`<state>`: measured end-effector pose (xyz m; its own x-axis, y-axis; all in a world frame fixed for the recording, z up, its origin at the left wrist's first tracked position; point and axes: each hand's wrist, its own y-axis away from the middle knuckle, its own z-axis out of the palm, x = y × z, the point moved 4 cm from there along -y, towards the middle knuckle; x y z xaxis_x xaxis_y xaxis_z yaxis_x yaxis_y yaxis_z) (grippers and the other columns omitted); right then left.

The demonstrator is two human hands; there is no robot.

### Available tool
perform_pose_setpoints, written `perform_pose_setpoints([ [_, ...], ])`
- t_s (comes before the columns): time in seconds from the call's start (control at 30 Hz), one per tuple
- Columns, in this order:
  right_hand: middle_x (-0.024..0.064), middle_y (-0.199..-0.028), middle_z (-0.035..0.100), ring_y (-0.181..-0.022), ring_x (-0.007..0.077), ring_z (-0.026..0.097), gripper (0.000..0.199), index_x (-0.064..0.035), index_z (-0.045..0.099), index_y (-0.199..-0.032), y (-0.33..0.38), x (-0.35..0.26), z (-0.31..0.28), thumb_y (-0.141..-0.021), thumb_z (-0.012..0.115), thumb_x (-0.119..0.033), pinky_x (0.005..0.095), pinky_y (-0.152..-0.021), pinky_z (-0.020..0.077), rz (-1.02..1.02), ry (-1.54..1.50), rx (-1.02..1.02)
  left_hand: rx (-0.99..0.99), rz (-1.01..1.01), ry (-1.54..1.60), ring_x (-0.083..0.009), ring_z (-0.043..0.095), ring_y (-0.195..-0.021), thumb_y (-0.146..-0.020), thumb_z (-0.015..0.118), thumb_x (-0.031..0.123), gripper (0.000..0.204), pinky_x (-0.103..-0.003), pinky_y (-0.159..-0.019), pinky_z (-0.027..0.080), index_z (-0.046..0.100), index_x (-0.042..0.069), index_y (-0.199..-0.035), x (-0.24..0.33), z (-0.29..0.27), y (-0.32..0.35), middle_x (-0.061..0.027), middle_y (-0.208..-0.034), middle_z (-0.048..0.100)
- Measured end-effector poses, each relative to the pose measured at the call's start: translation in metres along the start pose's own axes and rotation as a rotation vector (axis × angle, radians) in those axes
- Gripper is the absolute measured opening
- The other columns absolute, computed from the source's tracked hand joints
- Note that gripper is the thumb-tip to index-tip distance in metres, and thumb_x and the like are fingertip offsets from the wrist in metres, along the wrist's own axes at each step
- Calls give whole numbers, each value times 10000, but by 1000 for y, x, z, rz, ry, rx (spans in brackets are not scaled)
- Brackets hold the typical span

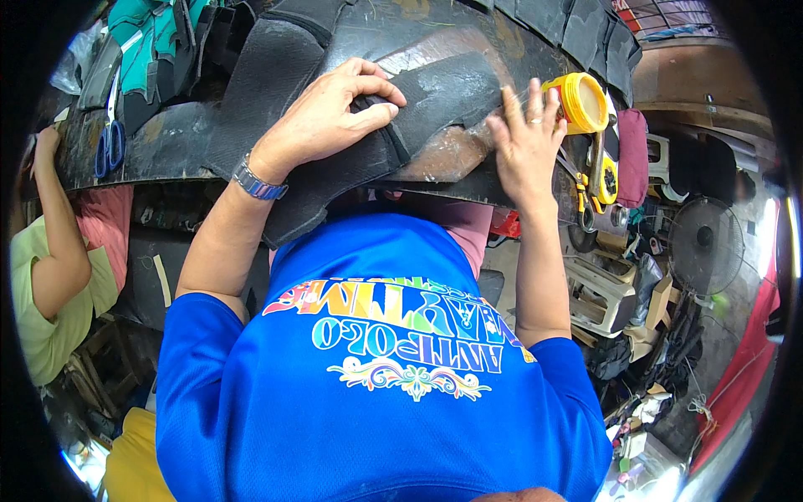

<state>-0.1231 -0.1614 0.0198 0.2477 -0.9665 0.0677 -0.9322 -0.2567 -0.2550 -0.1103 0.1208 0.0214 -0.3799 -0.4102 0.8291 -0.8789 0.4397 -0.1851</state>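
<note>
On the dark worktable, my left hand [339, 109] has its fingers and thumb curled round the upper edge of a black cut sheet piece [347, 155], which hangs over the table's near edge. To its right a second black piece [443, 96], with whitish smears, lies on a shiny brownish board [452, 155]. My right hand [529, 138] rests by the right end of this piece, fingers spread and holding nothing. An open yellow jar [583, 102] stands just beyond my right fingers.
Yellow-handled scissors [577, 188], a yellow tape measure [608, 180] and a maroon pad [632, 159] lie at right. Blue-handled scissors [109, 146] and teal-black pieces [150, 63] are at left, near another person's arm [67, 226]. Black sheets [577, 33] line the far side.
</note>
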Motion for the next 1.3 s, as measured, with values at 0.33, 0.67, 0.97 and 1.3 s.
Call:
perform_pose_setpoints([
  [0.33, 126, -1632, 257, -1530, 344, 121, 707, -229, 440, -1509, 23, -26, -8, -940, 458, -647, 720, -1125, 51, -100, 66, -30, -13, 6, 29, -246, 582, -1165, -923, 640, 203, 214, -344, -1008, 443, 742, 95, -1076, 1, -2, 0, -102, -1192, 603],
  [0.67, 134, -1627, 264, -1523, 372, 133, 600, -354, 535, -1433, 30, -32, -12, -920, 479, -661, 717, -1128, 73, -136, -160, -70, -14, 14, 39, -258, 573, -1177, -1016, 514, 238, 288, -339, -1037, 419, 706, 64, -1142, 5, -2, 1, -123, -1206, 606],
  [0.97, 129, -1558, 372, -1501, 360, 205, 534, -295, 651, -1297, 37, -59, -24, -882, 579, -624, 708, -1123, 114, -273, -143, 42, 22, 59, -65, -286, 567, -1152, -1042, 447, 264, 326, -363, -1029, 423, 688, 80, -1164, 12, 1, 3, -127, -1181, 605],
  [1.3, 177, -1569, 356, -1495, 395, 202, 650, -182, 548, -1419, 32, -59, -14, -930, 514, -608, 711, -1126, 111, -176, -202, -3, 34, 66, -32, -273, 576, -1154, -1047, 454, 257, 315, -359, -1031, 420, 656, 51, -1172, 14, 0, 4, -124, -1170, 637],
])
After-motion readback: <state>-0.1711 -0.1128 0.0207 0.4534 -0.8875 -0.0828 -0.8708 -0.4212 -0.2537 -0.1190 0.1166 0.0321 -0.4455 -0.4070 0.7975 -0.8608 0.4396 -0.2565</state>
